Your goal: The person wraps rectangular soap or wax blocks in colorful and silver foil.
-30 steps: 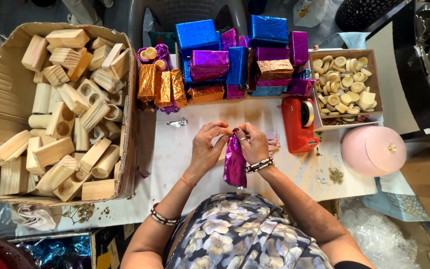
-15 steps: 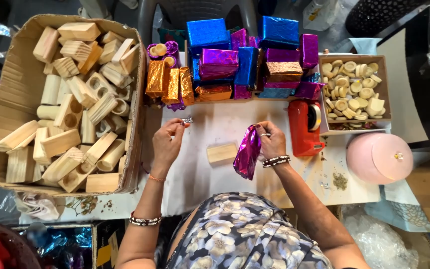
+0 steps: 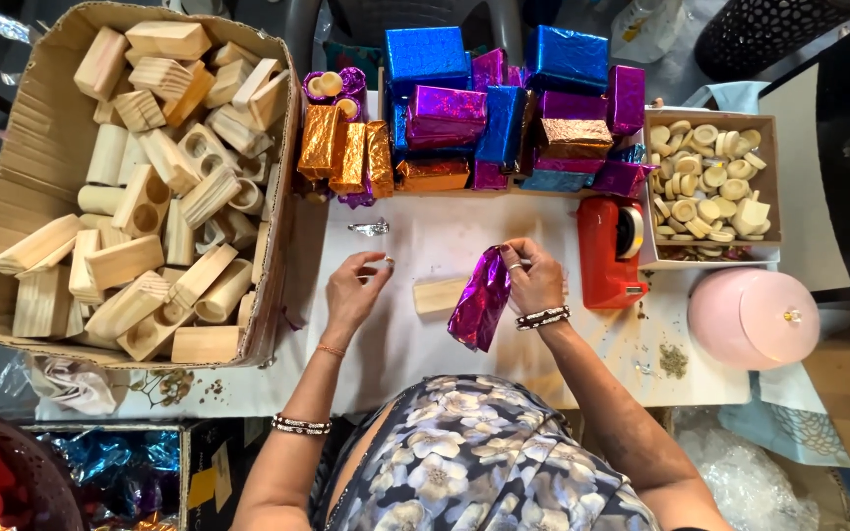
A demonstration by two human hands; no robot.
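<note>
My right hand (image 3: 535, 277) pinches the top of a crumpled sheet of purple foil (image 3: 482, 299) that hangs down over the white tabletop (image 3: 415, 354). A bare wooden block (image 3: 439, 295) lies flat on the table just left of the foil, between my two hands. My left hand (image 3: 356, 285) hovers left of the block with thumb and forefinger pinched on something small and pale, too small to identify. A scrap of silver foil (image 3: 369, 227) lies on the table above my left hand.
A big cardboard box (image 3: 12, 167) of bare wooden blocks fills the left. Foil-wrapped blocks in blue, purple and orange (image 3: 464, 118) are stacked at the back. A red tape dispenser (image 3: 610, 251), a tray of wooden rings (image 3: 705, 187) and a pink lidded container (image 3: 752, 318) stand at right.
Both hands held the foil-wrapped piece together; they have separated. The wooden block now lies bare on the table, the foil hangs from my right hand, and my left hand reached up-left, then drew back.
</note>
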